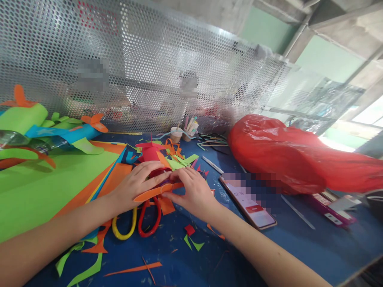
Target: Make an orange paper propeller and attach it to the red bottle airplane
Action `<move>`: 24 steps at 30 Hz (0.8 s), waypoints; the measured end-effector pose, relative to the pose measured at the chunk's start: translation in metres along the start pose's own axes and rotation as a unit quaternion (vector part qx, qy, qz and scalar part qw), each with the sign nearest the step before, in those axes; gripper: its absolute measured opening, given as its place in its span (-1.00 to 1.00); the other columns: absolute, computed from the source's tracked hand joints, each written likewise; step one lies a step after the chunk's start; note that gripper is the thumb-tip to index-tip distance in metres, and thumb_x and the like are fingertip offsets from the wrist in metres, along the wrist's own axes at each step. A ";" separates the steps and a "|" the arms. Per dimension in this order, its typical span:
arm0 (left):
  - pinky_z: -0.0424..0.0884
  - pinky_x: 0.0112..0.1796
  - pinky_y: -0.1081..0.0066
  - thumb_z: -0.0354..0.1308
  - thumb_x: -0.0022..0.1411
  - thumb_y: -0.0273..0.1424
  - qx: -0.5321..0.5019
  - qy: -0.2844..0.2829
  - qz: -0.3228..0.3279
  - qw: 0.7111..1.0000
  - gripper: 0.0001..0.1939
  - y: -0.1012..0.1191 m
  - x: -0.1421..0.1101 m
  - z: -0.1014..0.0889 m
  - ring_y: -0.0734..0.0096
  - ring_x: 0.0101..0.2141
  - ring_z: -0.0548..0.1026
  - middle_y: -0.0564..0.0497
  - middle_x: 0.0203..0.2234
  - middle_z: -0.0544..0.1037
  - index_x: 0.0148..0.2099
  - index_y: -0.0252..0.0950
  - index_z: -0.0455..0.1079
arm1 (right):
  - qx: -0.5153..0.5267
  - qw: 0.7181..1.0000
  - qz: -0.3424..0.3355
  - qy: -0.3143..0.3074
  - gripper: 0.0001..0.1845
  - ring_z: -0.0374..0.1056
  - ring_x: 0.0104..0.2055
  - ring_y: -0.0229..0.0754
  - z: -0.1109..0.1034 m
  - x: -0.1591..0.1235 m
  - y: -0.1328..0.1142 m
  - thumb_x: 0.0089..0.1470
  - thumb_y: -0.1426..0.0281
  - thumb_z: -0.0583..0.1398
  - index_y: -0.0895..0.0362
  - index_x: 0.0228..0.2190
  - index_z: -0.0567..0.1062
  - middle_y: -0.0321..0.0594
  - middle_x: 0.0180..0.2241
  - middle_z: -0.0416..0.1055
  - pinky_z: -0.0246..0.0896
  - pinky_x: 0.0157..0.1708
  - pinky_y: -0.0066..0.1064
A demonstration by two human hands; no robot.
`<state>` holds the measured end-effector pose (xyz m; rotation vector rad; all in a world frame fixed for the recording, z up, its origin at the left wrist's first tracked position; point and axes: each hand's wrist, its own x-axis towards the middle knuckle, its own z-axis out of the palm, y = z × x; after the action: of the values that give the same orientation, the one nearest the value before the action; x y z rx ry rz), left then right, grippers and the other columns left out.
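My left hand [136, 186] and my right hand [191, 191] meet over a pile of paper scraps on the blue table [299, 247]. Between them they pinch a curved orange paper strip [151, 193], the left fingers lying over its middle, the right thumb and fingers closed on its right end. Red paper [149, 154] lies just behind the fingers. Under the hands rest scissors with one yellow loop [122, 231] and one red loop [149, 223].
Green and orange paper sheets [44, 187] cover the left side. A phone [249, 203] lies right of my right hand, a big red plastic bag [287, 155] behind it. Small cups of sticks [184, 131] stand by the perforated metal screen [149, 71]. Paper scraps litter the front.
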<state>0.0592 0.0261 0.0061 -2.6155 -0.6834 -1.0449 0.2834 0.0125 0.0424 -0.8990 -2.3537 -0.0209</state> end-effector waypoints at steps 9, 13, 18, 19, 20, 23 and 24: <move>0.29 0.06 -0.02 -0.15 0.44 -0.37 0.003 -0.007 -0.003 1.000 -0.55 0.003 0.001 -0.004 0.05 0.14 0.26 -0.23 0.11 0.28 0.33 -0.16 0.06 | 0.044 0.999 0.028 -0.015 -0.68 0.40 -0.27 -0.08 -0.012 0.001 0.005 0.00 0.21 0.34 0.11 -0.33 0.37 -0.20 -0.35 0.47 0.29 -0.24 -0.26; 0.31 0.06 0.00 -0.15 0.43 -0.36 -0.002 -0.016 -0.007 1.000 -0.54 0.004 0.003 -0.008 0.05 0.14 0.26 -0.21 0.11 0.29 0.33 -0.14 0.06 | 0.066 0.997 0.022 -0.040 -0.77 0.41 -0.20 -0.08 -0.015 0.002 0.009 0.06 0.25 0.31 0.09 -0.31 0.42 -0.20 -0.31 0.51 0.28 -0.18 -0.25; 0.31 0.06 0.00 -0.16 0.43 -0.39 -0.006 -0.008 -0.008 1.000 -0.54 0.004 0.003 -0.007 0.05 0.13 0.28 -0.22 0.09 0.32 0.33 -0.15 0.07 | 0.085 0.995 -0.005 -0.054 -0.88 0.39 -0.19 -0.10 -0.017 0.001 0.009 0.15 0.32 0.24 0.08 -0.26 0.46 -0.20 -0.29 0.52 0.29 -0.16 -0.25; 0.31 0.06 0.00 -0.16 0.43 -0.39 -0.006 -0.007 -0.009 1.000 -0.54 0.004 0.003 -0.007 0.05 0.13 0.28 -0.21 0.10 0.32 0.33 -0.14 0.06 | 0.090 0.995 -0.001 -0.051 -0.89 0.40 -0.20 -0.11 -0.017 0.000 0.007 0.15 0.33 0.24 0.09 -0.26 0.46 -0.21 -0.31 0.52 0.29 -0.17 -0.27; 0.30 0.06 -0.01 -0.16 0.43 -0.38 -0.006 -0.006 -0.008 1.000 -0.54 0.004 0.003 -0.007 0.05 0.13 0.28 -0.21 0.10 0.32 0.34 -0.14 0.06 | 0.094 0.994 0.008 -0.047 -0.88 0.40 -0.21 -0.12 -0.016 0.000 0.006 0.14 0.33 0.25 0.09 -0.27 0.46 -0.22 -0.32 0.52 0.29 -0.17 -0.28; 0.31 0.06 0.01 -0.13 0.43 -0.34 -0.006 -0.011 -0.003 1.000 -0.53 0.005 0.003 -0.007 0.06 0.12 0.29 -0.20 0.10 0.32 0.34 -0.12 0.05 | 0.086 0.995 0.046 -0.031 -0.83 0.41 -0.26 -0.12 -0.012 -0.001 -0.001 0.08 0.29 0.29 0.11 -0.32 0.46 -0.22 -0.37 0.51 0.30 -0.21 -0.29; 0.31 0.05 0.01 -0.12 0.43 -0.33 -0.006 -0.014 -0.001 1.000 -0.52 0.005 0.004 -0.007 0.06 0.12 0.29 -0.21 0.11 0.32 0.35 -0.13 0.04 | 0.082 0.995 0.058 -0.027 -0.82 0.41 -0.27 -0.12 -0.011 -0.002 -0.003 0.07 0.29 0.30 0.12 -0.34 0.46 -0.22 -0.39 0.50 0.29 -0.22 -0.29</move>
<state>0.0600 0.0198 0.0134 -2.6454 -0.6882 -1.0172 0.2885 0.0069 0.0509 -0.9630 -2.3089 0.2417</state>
